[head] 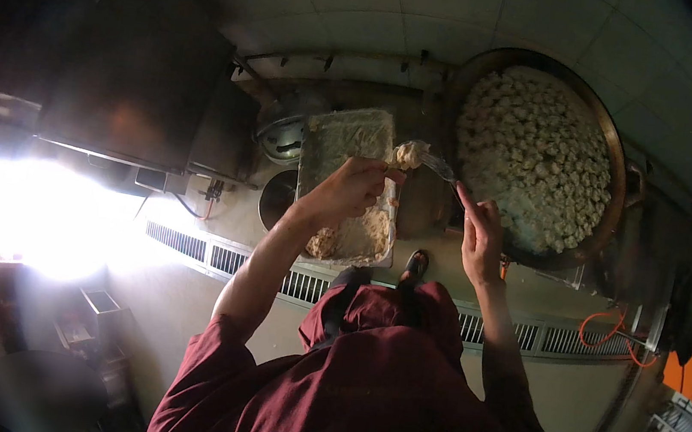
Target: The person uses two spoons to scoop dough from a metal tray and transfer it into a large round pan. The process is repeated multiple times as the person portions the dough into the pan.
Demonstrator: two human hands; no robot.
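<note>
My left hand (356, 188) is closed on the handle of a small utensil, mostly hidden by my fingers, above the right side of a rectangular tray (346, 132). A pale, sticky lump (410, 154) sits at the utensil's end. In my right hand (483, 236) is a metal fork (438, 164), its index finger stretched along the handle and its tines touching the lump. Pale paste smears the tray, and a thicker mound of mixture (323, 242) lies in its near left corner.
On the right, a wide round pan (614, 139) holds cloudy liquid crowded with small pale lumps (535, 155). Left of the tray stand a metal lidded pot (281, 140) and a dark round vessel (277, 198). A floor drain grate (302, 285) runs behind my feet. Orange hose (585, 323) hangs at right.
</note>
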